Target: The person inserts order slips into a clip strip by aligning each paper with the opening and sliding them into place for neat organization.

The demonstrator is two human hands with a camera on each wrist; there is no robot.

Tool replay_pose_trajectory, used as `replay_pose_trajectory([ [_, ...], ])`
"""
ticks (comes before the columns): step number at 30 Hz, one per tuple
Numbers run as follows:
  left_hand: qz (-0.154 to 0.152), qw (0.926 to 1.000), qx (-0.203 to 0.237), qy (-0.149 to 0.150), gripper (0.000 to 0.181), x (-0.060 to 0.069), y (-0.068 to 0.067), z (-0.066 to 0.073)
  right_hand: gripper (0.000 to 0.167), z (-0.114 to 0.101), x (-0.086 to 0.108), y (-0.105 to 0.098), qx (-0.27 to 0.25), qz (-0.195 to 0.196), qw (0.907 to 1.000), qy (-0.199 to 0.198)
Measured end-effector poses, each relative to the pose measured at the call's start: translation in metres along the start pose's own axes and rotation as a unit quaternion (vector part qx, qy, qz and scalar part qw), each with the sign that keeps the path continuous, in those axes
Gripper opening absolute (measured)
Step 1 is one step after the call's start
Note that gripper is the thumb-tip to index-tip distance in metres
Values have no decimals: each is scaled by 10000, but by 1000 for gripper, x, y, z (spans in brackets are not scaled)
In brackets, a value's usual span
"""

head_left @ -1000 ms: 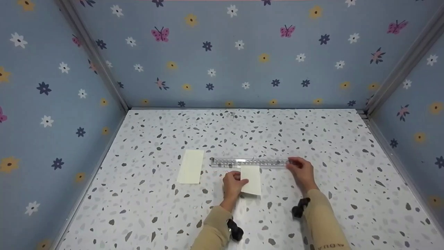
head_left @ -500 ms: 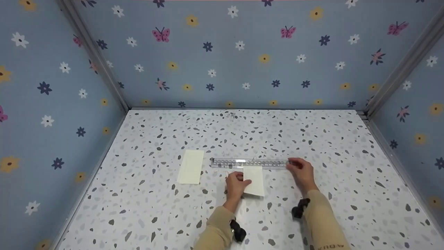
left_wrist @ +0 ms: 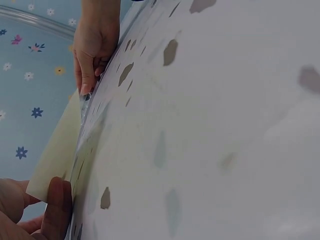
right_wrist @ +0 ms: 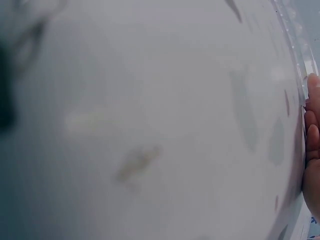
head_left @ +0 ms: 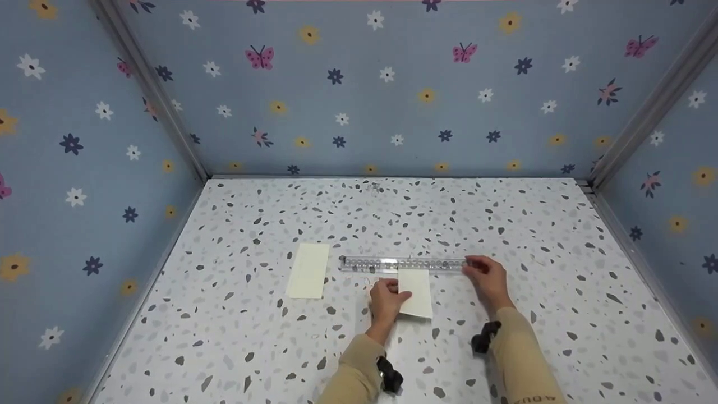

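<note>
In the head view a clear ruler-like strip point(head_left: 370, 264) lies crosswise on the speckled table. My right hand point(head_left: 489, 280) pinches its right end between thumb and fingers; the right wrist view shows that hand point(right_wrist: 312, 145) at the strip's end point(right_wrist: 295, 45). My left hand point(head_left: 387, 303) pinches the left edge of a pale yellow paper point(head_left: 416, 294), whose far edge meets the strip's near side. Seen from the left wrist, the paper point(left_wrist: 60, 150) is tilted up off the table between the thumb and fingers of the left hand point(left_wrist: 45, 215).
A second pale yellow paper point(head_left: 309, 270) lies flat on the table point(head_left: 252, 336), left of the strip. Blue flowered panels point(head_left: 392, 112) stand behind the table and on both sides. Black devices are strapped at both wrists.
My left hand has slid a little to the right with the paper, along the strip's near side. The right hand and the strip have stayed in place.
</note>
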State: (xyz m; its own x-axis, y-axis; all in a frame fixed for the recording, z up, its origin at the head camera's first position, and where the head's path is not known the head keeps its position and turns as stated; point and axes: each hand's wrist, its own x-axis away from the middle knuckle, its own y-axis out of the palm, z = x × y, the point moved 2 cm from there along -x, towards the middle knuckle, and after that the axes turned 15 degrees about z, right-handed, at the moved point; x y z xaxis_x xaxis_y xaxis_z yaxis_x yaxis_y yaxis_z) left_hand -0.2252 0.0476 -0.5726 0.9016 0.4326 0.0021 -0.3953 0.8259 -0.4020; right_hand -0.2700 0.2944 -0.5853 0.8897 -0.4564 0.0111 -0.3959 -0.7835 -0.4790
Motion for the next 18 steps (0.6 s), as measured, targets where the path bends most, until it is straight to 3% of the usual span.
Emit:
replay_pose_trajectory([
  [1,53,9998,146,103,29,1,0,1,35,0,0,0,34,7,10000,-17],
  [5,-72,9991,407,47,29,2,1,2,34,0,0,1,32,75,9999,-142],
  [11,-139,9993,331,-51,32,4,4,4,31,-1,2,0,-246,238,9978,-565],
  [18,-53,9992,391,0,33,7,7,8,32,-1,2,0,-190,219,9986,-436],
])
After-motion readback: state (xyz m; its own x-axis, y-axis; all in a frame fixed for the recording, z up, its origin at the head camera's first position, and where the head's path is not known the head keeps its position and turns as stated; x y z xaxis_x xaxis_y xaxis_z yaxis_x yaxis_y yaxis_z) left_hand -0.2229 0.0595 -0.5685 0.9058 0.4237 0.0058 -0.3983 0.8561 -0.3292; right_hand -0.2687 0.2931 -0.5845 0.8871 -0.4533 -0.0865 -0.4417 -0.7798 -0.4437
